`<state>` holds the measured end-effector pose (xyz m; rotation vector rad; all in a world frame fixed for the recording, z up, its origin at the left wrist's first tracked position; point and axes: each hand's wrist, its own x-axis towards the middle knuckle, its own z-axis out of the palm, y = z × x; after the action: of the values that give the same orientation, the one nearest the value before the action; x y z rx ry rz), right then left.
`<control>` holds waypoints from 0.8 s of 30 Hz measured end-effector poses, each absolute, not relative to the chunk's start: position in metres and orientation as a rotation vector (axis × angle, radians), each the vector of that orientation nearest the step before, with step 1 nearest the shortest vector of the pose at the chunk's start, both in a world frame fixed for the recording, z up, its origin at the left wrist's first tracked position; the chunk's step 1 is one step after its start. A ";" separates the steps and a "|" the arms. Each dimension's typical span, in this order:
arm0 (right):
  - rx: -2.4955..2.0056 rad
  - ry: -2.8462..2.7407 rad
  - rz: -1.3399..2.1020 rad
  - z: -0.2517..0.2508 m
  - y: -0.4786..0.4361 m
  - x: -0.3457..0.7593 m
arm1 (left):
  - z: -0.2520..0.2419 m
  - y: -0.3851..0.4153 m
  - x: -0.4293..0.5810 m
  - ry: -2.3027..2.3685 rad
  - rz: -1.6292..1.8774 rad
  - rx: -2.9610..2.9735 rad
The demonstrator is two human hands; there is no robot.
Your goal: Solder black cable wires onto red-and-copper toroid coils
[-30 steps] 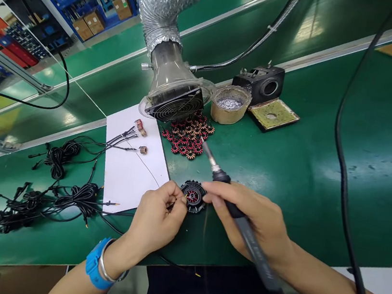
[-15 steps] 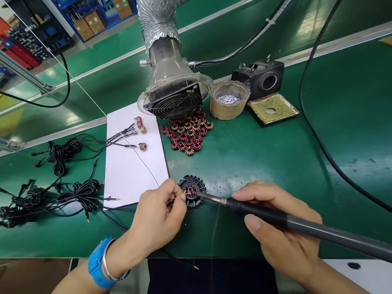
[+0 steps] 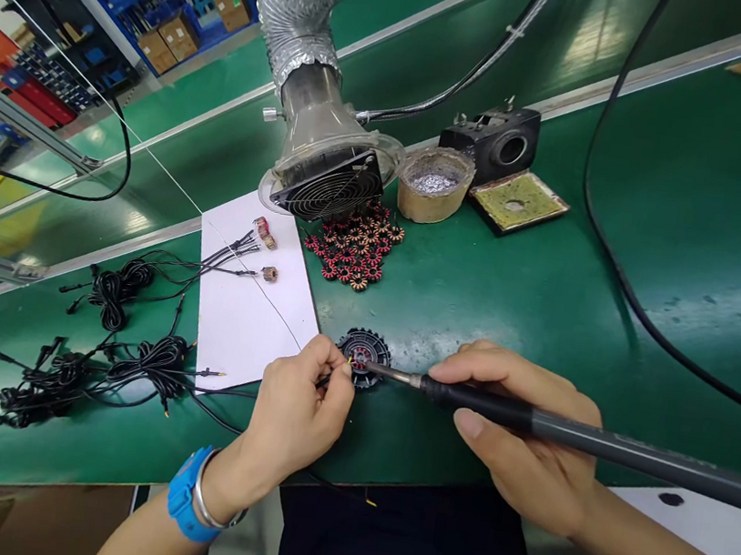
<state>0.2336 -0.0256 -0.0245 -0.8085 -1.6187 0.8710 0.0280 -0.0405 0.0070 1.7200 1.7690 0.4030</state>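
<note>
My right hand is closed around a soldering iron, whose tip reaches the middle of a black toothed round holder. A small red-wound coil sits in the centre of that holder, partly covered by the iron tip. My left hand is pinched at the holder's left side on a black cable with a yellow wire end. Thin solder wire runs down over the white sheet to my left fingers; whether they grip it too cannot be made out.
Behind the holder lies a pile of wound coils under a fume extractor hood. A solder-filled pot, a yellow sponge tray and an iron stand are at the back. Bundled black cables lie left, beside a white sheet.
My right hand and the soldering iron have moved slightly left, bringing the tip further over the holder's centre. The iron's cord has shifted a little right. My left hand stays almost still.
</note>
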 end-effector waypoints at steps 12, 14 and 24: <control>-0.766 -1.560 0.904 -0.028 -0.031 0.228 | 0.009 -0.041 0.029 1.780 0.392 1.781; -0.756 -1.578 0.906 -0.025 -0.031 0.229 | 0.009 -0.040 0.029 1.784 0.384 1.784; -0.758 -1.608 0.876 -0.021 -0.028 0.232 | 0.010 -0.041 0.030 1.767 0.376 1.782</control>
<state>0.2323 -0.0283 -0.0211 -0.7583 -1.6080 0.8762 0.0297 -0.0413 0.0102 1.7818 1.7669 0.3759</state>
